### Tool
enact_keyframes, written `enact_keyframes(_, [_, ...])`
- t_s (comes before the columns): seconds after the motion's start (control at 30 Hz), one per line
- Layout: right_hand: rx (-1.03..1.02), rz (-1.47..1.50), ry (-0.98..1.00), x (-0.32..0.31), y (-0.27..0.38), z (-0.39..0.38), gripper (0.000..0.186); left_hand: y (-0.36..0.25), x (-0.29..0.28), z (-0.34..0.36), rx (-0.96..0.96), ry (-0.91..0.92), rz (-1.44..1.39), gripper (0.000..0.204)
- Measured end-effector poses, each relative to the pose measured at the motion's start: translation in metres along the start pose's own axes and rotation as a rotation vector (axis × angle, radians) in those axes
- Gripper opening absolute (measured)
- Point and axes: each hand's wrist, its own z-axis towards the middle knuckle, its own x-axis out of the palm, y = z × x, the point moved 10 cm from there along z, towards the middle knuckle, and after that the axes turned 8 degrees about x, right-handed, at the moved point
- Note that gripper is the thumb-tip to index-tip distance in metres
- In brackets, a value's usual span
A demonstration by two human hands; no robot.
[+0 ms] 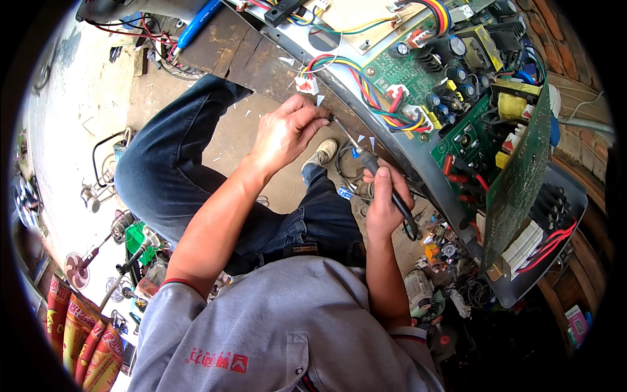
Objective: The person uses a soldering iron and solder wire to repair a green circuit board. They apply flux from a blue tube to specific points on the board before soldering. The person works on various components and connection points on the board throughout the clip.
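My left hand (284, 134) pinches a small dark piece (332, 118) at the edge of a brown wooden bench (258, 65); the piece is too small to name. My right hand (385, 199) grips a soldering iron (370, 163) with a black-and-grey handle, its metal tip reaching up to that piece; whether they touch I cannot tell. Just above, a white connector (307, 83) on coloured wires hangs from an opened metal-cased machine with green circuit boards (424, 72) and a standing board (516, 183).
A blue pen-like tool (196, 29) and loose wires lie on the bench at the upper left. My legs (166, 163) are below my hands. Tools, cables and small parts clutter the floor on both sides, with red-and-yellow packages (78, 326) at the lower left. A brick wall (555, 32) stands at right.
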Motion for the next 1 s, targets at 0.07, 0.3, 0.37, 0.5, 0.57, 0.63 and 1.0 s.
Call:
enact_keyframes(0.07, [-0.009,-0.003,0.002,-0.001,0.000,0.000,0.027,0.001,0.000,0.000,-0.002,0.005,0.024,0.009])
enact_keyframes(0.3, [-0.014,-0.002,0.003,-0.001,0.000,0.001,0.028,-0.001,0.000,0.000,0.007,-0.011,-0.011,0.015])
enact_keyframes(0.37, [-0.018,-0.006,0.008,0.000,0.001,0.001,0.028,-0.001,0.001,0.000,0.012,-0.014,-0.008,0.015])
enact_keyframes(0.5, [-0.022,-0.014,0.013,0.000,0.002,0.001,0.028,0.001,0.001,-0.001,-0.011,-0.010,-0.011,0.016])
enact_keyframes(0.57, [-0.019,-0.008,0.012,0.000,0.001,0.001,0.027,0.000,0.001,-0.001,-0.031,0.002,-0.012,0.017])
enact_keyframes(0.63, [-0.019,-0.001,0.016,0.000,0.001,0.001,0.026,0.002,0.002,-0.003,-0.033,0.019,0.013,0.015])
enact_keyframes(1.0, [-0.387,-0.436,0.043,0.015,0.039,-0.015,0.020,-0.005,-0.001,-0.001,0.013,-0.027,0.014,0.016])
